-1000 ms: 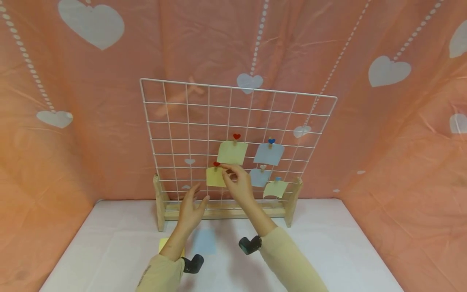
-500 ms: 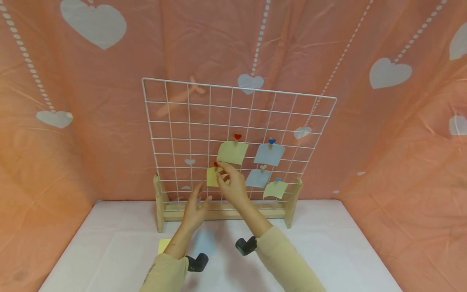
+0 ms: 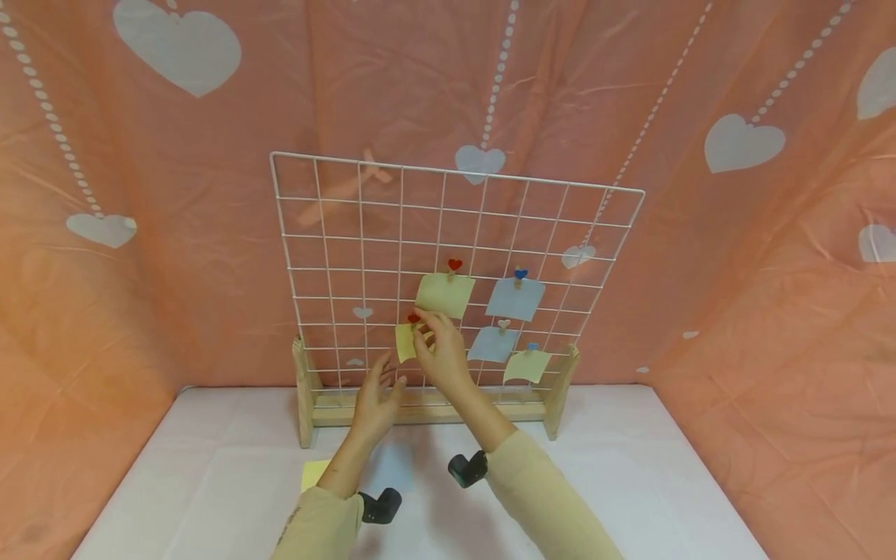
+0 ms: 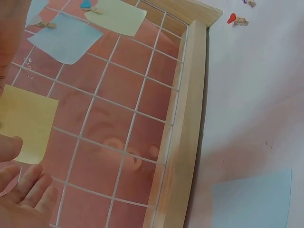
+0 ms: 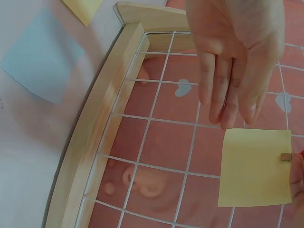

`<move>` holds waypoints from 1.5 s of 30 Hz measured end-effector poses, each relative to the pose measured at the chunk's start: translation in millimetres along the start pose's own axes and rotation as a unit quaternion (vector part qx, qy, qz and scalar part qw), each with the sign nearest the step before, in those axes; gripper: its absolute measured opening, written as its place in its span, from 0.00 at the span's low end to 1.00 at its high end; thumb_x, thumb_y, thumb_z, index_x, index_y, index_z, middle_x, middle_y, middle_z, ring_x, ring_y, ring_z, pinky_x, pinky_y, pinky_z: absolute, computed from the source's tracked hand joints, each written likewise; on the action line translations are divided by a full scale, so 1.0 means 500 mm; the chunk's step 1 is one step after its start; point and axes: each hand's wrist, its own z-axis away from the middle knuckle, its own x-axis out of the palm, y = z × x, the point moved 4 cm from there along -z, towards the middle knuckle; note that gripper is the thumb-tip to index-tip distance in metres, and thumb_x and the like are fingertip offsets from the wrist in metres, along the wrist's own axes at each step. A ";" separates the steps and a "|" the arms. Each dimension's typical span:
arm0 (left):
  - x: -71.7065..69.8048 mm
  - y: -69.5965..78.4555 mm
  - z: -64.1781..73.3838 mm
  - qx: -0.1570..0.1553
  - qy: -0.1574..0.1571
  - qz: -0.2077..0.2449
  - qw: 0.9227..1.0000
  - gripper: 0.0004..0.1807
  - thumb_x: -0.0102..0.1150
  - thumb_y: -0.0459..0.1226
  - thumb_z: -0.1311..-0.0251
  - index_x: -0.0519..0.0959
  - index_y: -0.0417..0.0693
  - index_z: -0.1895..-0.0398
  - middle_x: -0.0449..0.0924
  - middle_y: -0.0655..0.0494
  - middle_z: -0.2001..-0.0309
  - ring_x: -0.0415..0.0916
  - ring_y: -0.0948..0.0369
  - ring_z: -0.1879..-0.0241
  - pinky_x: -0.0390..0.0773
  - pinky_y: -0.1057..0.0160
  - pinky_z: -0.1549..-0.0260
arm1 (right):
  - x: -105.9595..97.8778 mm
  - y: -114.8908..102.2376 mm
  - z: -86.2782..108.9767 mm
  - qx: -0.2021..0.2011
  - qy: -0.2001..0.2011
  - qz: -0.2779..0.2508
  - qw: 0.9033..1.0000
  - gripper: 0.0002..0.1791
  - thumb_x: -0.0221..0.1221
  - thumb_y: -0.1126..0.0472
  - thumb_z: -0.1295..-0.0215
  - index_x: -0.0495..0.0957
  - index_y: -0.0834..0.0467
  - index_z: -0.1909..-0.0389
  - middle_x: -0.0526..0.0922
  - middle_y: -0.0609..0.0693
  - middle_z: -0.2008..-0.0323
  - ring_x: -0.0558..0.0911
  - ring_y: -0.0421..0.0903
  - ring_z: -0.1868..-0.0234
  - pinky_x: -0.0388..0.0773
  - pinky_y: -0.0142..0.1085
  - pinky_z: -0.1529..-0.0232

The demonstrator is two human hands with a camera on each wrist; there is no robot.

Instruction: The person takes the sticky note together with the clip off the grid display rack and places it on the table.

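Note:
My right hand [image 3: 441, 354] pinches at a small wooden clothespin [image 5: 285, 156] with a red heart [image 3: 414, 318]. This clothespin holds a yellow sticky note [image 5: 254, 168] against the white wire grid [image 3: 381, 237]. Only the fingertips of the right hand show in the right wrist view, right beside the heart. My left hand [image 3: 376, 404] is raised below and left of the note, its fingers extended and holding nothing. In the right wrist view, the left fingertips come close to the note's edge.
Pinned right of the yellow note hang a pale yellow note [image 3: 446, 294], two blue notes [image 3: 516, 299] and a small greenish note [image 3: 527, 365]. A wooden stand [image 3: 427, 414] carries the grid. A blue note [image 4: 251, 199] and loose clothespins [image 4: 240, 21] lie on the white table.
My right hand has shifted slightly left and down along the yellow note. That note now hangs a little turned and looks narrower. The left hand has moved slightly right.

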 end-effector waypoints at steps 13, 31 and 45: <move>0.005 0.004 -0.019 -0.042 0.027 0.013 0.999 0.19 0.50 0.27 0.34 0.66 0.28 0.41 0.73 0.33 0.50 0.73 0.40 0.46 0.76 0.48 0.45 | 0.007 -0.007 -0.012 0.030 -0.018 0.087 0.996 0.13 0.56 0.67 0.33 0.80 0.67 0.50 0.77 0.56 0.62 0.81 0.48 0.64 0.79 0.28 0.66; 0.011 0.006 -0.039 -0.101 0.071 0.043 0.991 0.13 0.51 0.28 0.34 0.68 0.30 0.49 0.79 0.31 0.54 0.83 0.45 0.59 0.82 0.66 0.64 | 0.000 -0.006 -0.018 0.027 0.036 0.064 0.997 0.06 0.61 0.68 0.39 0.83 0.65 0.63 0.82 0.55 0.66 0.82 0.49 0.66 0.80 0.30 0.66; -0.010 0.005 -0.009 -0.096 0.075 0.039 0.992 0.10 0.52 0.25 0.37 0.70 0.28 0.53 0.80 0.32 0.61 0.84 0.49 0.69 0.79 0.74 0.73 | -0.002 0.013 -0.001 0.020 0.165 -0.008 0.986 0.05 0.64 0.68 0.42 0.81 0.67 0.67 0.81 0.58 0.70 0.82 0.52 0.69 0.82 0.35 0.67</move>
